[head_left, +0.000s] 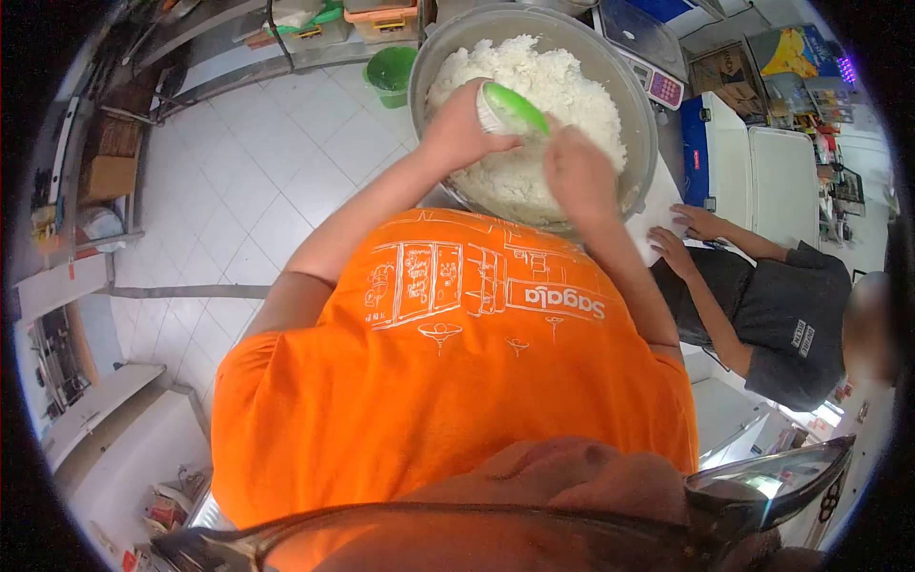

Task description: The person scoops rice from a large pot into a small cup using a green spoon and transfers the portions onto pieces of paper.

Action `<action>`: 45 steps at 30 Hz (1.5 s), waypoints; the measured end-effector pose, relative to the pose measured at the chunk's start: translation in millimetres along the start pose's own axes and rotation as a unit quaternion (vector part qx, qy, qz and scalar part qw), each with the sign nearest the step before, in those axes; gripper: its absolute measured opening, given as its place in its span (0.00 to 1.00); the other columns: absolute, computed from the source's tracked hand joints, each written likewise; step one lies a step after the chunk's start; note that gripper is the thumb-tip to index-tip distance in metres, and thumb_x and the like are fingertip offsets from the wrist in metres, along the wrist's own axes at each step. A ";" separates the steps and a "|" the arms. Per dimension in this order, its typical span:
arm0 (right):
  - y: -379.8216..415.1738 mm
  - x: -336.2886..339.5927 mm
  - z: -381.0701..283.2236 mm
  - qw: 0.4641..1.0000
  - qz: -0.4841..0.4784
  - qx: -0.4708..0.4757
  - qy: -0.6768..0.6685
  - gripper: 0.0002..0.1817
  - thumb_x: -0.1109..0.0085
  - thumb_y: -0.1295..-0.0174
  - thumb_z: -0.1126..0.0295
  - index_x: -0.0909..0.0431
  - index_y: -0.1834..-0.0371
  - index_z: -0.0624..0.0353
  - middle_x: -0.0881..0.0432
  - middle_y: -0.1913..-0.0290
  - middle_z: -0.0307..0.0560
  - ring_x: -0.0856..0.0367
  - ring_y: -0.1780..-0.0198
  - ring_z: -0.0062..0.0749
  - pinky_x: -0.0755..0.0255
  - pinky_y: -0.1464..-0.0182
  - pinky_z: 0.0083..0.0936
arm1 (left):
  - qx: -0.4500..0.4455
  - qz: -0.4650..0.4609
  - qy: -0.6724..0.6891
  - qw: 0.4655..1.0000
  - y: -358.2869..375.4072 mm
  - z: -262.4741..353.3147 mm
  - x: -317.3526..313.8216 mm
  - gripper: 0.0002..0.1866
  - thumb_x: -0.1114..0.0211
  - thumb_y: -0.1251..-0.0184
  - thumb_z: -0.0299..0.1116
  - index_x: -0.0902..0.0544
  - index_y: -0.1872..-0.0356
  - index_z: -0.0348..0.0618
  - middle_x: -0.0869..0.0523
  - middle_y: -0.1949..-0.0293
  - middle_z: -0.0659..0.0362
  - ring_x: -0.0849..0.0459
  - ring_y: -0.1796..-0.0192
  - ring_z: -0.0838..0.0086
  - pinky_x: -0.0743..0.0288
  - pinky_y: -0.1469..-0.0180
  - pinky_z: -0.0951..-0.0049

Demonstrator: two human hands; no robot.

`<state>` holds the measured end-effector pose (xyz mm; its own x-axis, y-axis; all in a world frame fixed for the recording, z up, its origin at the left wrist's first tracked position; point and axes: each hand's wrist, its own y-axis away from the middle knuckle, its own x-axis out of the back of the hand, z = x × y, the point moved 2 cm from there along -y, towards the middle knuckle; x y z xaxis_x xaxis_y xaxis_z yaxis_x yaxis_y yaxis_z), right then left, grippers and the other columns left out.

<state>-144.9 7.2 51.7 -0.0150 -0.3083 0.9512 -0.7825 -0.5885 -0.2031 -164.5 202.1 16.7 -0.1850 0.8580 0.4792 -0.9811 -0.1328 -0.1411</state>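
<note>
My left hand point(464, 129) is wrapped round a white ribbed cup point(490, 114), tilted over the near left part of a big round tub. A bright green curved piece point(518, 107) shows at the cup's mouth. My right hand point(581, 176) is smeared by motion, its fingers close to the lower end of the green piece; whether it grips anything I cannot tell. Beneath both hands, white crumbly stuff point(562, 81) fills much of the grey tub point(646, 124), heaped highest on the far side.
On the floor left of the tub stands a green bucket point(389, 76). A scale point(658, 84) sits at the tub's right. Another person point(777, 315) in dark clothes is close on the right, hands on a white surface beside an open blue-and-white cooler point(715, 162). Storage bins point(381, 21) line the back.
</note>
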 end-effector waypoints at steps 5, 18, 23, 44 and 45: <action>5.0 0.3 -0.5 0.997 0.050 -0.055 -0.015 0.18 0.51 0.29 0.69 0.23 0.41 0.65 0.16 0.63 0.57 0.16 0.62 0.52 0.23 0.60 0.40 | -0.016 0.077 0.016 0.997 -11.6 -22.0 -19.0 0.46 0.17 0.62 0.42 0.28 0.39 0.33 0.19 0.45 0.43 0.21 0.40 0.52 0.28 0.37 0.61; -5.0 -10.5 55.7 0.937 -0.213 -0.098 -0.259 0.15 0.51 0.28 0.66 0.18 0.54 0.65 0.16 0.59 0.67 0.17 0.57 0.56 0.25 0.52 0.40 | -0.054 -0.029 0.018 0.998 -1.7 -9.8 -21.0 0.38 0.20 0.62 0.34 0.24 0.43 0.38 0.16 0.49 0.46 0.18 0.45 0.52 0.25 0.41 0.61; 1.2 2.4 21.0 0.908 -0.146 -0.147 -0.365 0.14 0.50 0.28 0.65 0.18 0.56 0.64 0.17 0.61 0.67 0.17 0.61 0.56 0.26 0.55 0.42 | -0.064 -0.065 -0.019 0.996 5.6 -5.5 0.2 0.37 0.20 0.61 0.32 0.24 0.43 0.40 0.16 0.50 0.46 0.17 0.45 0.52 0.25 0.42 0.62; -8.6 -42.7 5.1 0.254 -0.139 -0.255 -0.923 0.28 0.59 0.24 0.48 0.31 0.33 0.57 0.23 0.38 0.52 0.24 0.39 0.49 0.28 0.42 0.50 | -0.160 -0.112 0.046 0.980 5.8 27.1 -0.8 0.57 0.12 0.67 0.38 0.36 0.31 0.39 0.34 0.31 0.51 0.31 0.30 0.59 0.36 0.29 0.62; -6.2 -37.9 9.0 0.216 -0.124 -0.270 -0.930 0.29 0.60 0.24 0.46 0.32 0.32 0.55 0.24 0.37 0.52 0.25 0.37 0.50 0.28 0.41 0.53 | -0.145 -0.146 0.033 0.978 7.0 33.3 1.3 0.58 0.13 0.63 0.38 0.40 0.28 0.42 0.42 0.27 0.50 0.35 0.27 0.56 0.38 0.27 0.60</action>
<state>-133.8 15.8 14.8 -0.0485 -0.3794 -0.9239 -0.5815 -0.7414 0.3350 -173.6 185.8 45.2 0.1148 0.8697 0.4801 -0.9318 0.2618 -0.2515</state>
